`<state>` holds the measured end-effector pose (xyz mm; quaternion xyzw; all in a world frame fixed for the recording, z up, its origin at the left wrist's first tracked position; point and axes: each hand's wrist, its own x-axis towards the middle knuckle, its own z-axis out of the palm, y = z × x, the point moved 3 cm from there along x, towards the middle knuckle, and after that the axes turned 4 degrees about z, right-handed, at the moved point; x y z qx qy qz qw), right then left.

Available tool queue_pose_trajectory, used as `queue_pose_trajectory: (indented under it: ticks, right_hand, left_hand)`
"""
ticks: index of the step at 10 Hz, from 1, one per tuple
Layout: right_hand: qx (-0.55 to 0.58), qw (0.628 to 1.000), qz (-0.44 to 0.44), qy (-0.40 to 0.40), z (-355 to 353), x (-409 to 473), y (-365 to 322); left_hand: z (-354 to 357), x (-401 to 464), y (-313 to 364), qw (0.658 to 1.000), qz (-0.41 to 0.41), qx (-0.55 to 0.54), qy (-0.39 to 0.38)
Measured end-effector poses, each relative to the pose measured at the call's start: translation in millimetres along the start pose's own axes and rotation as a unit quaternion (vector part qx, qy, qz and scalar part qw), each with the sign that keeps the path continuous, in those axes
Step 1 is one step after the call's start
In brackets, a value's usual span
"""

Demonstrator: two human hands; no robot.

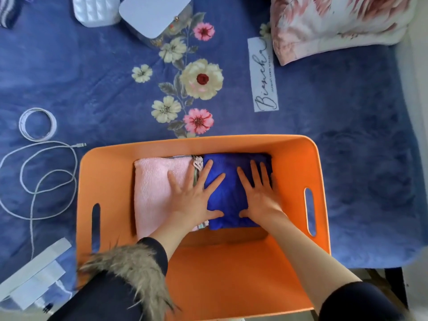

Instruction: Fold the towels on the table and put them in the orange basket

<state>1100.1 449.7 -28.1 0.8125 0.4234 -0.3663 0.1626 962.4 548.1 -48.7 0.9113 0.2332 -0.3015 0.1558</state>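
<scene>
Nearest us, orange basket (201, 269) sits on the blue floral bench (92, 72). Inside we see a folded pink towel (150, 193) beside a folded blue towel (228, 200). Our left hand (193, 196) lies flat, fingers spread, across both; our right hand (259, 193) presses flat on the blue one.

Surface (92, 77): covered by a blue floral blanket bearing a white label (262, 75).
Near edge: orange basket (301, 158).
Left: white cable (46, 177), tape ring (37, 124), white strips (34, 276).
Far side: white box (155, 15), floral pillow (335, 24).
</scene>
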Motion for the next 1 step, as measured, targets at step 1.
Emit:
queue_pose_trajectory:
  ticks: [1]
  right_hand:
    - [0.162, 0.987, 0.014, -0.004, -22.1, -15.4, -1.1]
  left_hand:
    - [-3.0, -3.8, 1.0, 1.0, 0.013, 0.0, -0.021]
